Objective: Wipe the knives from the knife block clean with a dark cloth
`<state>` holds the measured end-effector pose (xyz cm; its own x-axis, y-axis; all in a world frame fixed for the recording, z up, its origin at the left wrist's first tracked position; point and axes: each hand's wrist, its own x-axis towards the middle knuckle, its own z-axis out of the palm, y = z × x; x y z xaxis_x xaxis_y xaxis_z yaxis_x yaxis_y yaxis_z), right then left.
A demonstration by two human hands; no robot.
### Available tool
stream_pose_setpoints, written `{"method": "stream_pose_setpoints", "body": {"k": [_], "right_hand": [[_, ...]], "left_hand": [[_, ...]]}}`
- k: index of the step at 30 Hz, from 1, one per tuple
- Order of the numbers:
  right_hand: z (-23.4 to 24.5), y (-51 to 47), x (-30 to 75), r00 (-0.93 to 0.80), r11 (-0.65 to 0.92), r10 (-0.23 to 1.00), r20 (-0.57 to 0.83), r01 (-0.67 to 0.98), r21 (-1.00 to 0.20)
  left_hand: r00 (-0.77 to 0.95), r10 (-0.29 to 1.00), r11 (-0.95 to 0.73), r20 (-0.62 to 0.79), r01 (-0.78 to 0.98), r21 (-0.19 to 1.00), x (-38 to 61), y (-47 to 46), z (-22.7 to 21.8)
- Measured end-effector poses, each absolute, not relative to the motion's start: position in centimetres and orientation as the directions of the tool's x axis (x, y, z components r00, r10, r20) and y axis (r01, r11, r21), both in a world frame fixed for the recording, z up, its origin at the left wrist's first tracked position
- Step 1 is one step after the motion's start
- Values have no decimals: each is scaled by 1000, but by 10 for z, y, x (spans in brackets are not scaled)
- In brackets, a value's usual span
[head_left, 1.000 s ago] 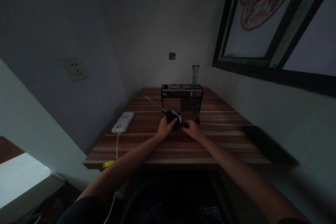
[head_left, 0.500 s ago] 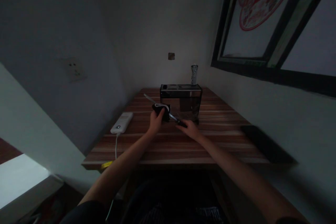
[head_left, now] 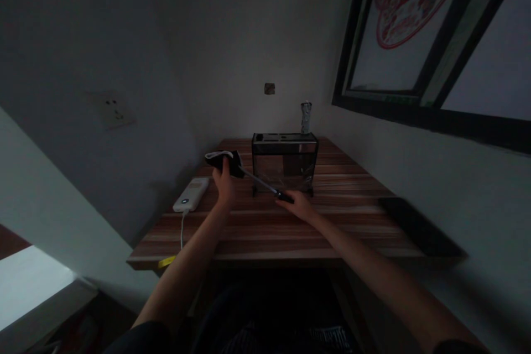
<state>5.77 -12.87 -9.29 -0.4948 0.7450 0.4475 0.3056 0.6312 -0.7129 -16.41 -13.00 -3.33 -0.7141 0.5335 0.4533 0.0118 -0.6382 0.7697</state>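
My right hand [head_left: 299, 208] is closed on the dark handle of a long thin metal rod [head_left: 260, 182], perhaps a sharpening steel or a knife, which slants up to the left above the wooden table [head_left: 340, 215]. Near the far end of that rod, my left hand [head_left: 224, 182] is closed on a dark cloth [head_left: 226, 159] with a pale edge, wrapped round it. Just behind the rod stands a black and clear holder box [head_left: 285, 162] with slots on top.
A white power bank [head_left: 191, 194] with a cable lies at the table's left edge. A flat black object [head_left: 417, 227] lies at the right by the wall. A small silvery container [head_left: 306, 117] stands behind the holder. A framed picture [head_left: 418, 27] hangs on the right wall.
My left hand has slid the cloth along the rod from near the handle up and left toward the far end. My right hand has stayed put on the handle.
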Motion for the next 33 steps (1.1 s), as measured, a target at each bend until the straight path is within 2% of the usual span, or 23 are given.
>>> {"method": "stream_pose_setpoints", "body": {"k": [4,14,21,33], "right_hand": [[-94,-128,58,-505,632,741,443,301,-714],[-95,-128,60,-474,628,757,449,339,-701],[-94,-129,60,-472,614,762,443,306,-728],[-92,-130,61,-474,622,757,450,311,-718]], "left_hand": [[-750,526,-631,401,-29,775,-164,-130,-34],[-686,569,-574,453,63,816,-148,-136,-40],[-580,674,-531,459,52,846,-130,-141,-50],[-332,798,-487,503,137,863,-111,-146,-73]]}}
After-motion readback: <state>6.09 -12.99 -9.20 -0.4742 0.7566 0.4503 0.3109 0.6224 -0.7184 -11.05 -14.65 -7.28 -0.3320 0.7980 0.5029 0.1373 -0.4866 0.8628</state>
